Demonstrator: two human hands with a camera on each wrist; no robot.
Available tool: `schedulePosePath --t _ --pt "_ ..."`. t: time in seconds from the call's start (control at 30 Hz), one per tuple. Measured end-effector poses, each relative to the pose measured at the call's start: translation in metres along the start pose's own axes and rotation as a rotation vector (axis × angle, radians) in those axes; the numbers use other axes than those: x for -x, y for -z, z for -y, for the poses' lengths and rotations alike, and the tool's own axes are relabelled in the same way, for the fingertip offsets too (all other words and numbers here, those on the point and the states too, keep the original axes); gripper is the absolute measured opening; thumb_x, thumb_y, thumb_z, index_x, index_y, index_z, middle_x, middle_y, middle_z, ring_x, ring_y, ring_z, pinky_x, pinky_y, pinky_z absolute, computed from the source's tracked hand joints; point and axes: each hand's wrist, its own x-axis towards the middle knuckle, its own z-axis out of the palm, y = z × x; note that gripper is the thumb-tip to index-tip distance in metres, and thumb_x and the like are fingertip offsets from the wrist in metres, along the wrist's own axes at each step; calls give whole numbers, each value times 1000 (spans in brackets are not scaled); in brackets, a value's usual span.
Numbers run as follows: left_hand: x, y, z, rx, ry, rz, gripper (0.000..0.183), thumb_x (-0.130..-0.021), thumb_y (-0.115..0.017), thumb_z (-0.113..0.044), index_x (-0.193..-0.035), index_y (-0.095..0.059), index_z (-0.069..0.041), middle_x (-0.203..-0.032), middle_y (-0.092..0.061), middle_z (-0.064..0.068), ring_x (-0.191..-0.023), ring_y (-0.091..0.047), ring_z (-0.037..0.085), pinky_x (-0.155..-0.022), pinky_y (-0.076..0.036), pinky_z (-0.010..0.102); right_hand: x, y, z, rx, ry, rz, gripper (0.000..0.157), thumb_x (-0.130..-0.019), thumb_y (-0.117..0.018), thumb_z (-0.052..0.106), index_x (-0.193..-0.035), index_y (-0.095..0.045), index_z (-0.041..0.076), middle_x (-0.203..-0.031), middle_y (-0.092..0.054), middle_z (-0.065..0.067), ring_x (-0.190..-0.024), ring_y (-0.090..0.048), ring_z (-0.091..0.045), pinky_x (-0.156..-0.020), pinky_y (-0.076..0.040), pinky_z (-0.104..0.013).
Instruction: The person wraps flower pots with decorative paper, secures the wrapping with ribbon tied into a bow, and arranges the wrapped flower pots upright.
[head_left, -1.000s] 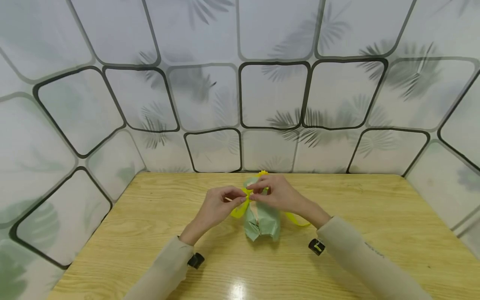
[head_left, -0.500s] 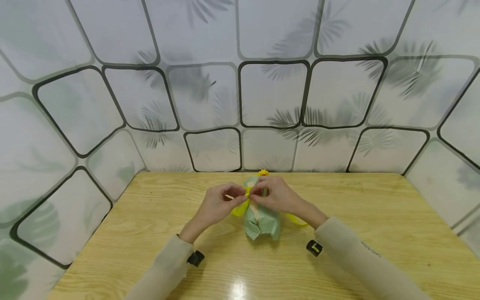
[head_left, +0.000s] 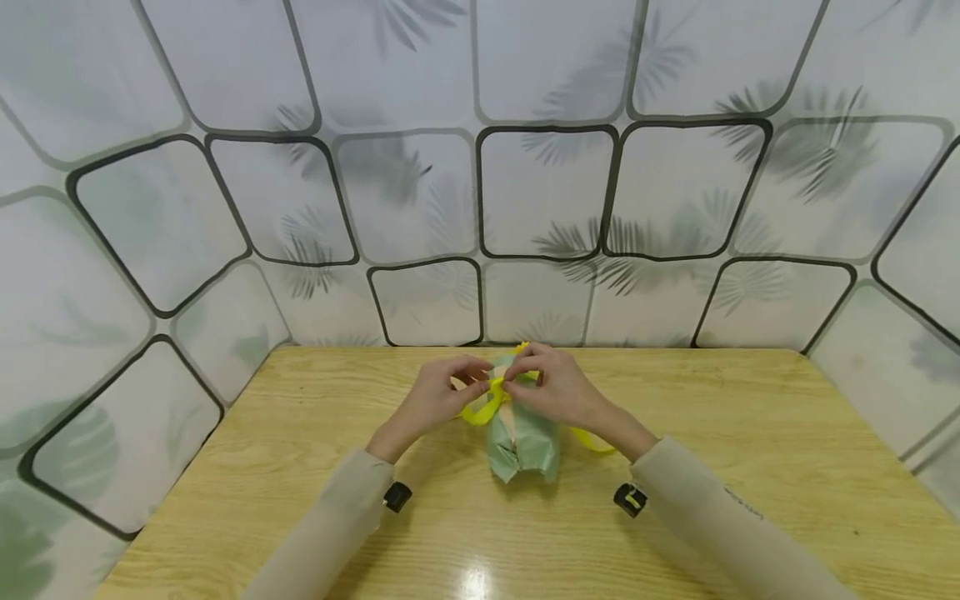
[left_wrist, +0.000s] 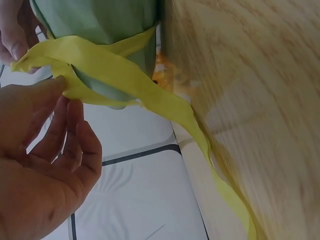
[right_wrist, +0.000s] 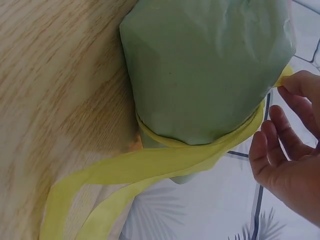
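Observation:
A bundle in pale green wrapping paper [head_left: 531,446] lies on the table, and a yellow flower [head_left: 522,345] pokes out at its far end. Round its narrowed middle runs a yellow ribbon [head_left: 480,413], whose long tail [left_wrist: 200,132] trails over the wood. My left hand [head_left: 435,396] pinches the ribbon between thumb and finger, just left of the bundle's middle. Close beside it, my right hand [head_left: 558,389] pinches a bit of ribbon at the wrap, the other fingers [right_wrist: 257,157] loosely bent. The knot area is partly hidden behind the fingers.
The wooden table [head_left: 720,425] ends at a pale patterned curtain [head_left: 547,192] close behind the bundle. More ribbon [right_wrist: 107,167] lies on the right side of the wrap. Each sleeve carries a small black wrist camera [head_left: 630,499].
My left hand has shifted slightly up and away from the right fingertips. The ribbon at the left now shows as a rounder curve. The right hand and the bundle stay nearly in place.

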Motion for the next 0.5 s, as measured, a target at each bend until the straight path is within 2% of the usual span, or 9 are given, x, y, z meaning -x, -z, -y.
schedulePosePath --t 0.13,0.27,0.4,0.5 --pt "3 2 0 3 27 -17 22 -99 -70 -18 -119 -75 -12 -99 -78 3 -88 -72 15 -72 -58 24 0 -1 -1 16 -18 -12 4 -91 -76 14 -91 -80 14 -101 -73 -4 -92 -65 -23 -71 -53 -36" --pt "11 11 -2 20 70 -4 18 -100 -69 -21 -115 -78 -18 -103 -78 0 -87 -70 10 -73 -58 25 0 -1 -2 19 -52 -19 4 -91 -76 15 -92 -80 13 -113 -75 -10 -105 -66 -29 -78 -55 -47" --pt "21 21 -1 54 102 68 16 -99 -69 -23 -111 -80 -20 -103 -78 -1 -83 -70 13 -69 -57 26 -1 -1 -2 22 -53 -22 5 -92 -75 15 -94 -79 13 -115 -76 -11 -106 -69 -30 -80 -55 -51" --pt "25 24 -1 152 133 148 17 -100 -67 -23 -111 -79 -17 -101 -78 2 -85 -71 23 -71 -58 32 -2 -2 -3 41 -42 -27 7 -93 -74 15 -97 -80 12 -105 -79 -7 -99 -72 -25 -79 -55 -45"
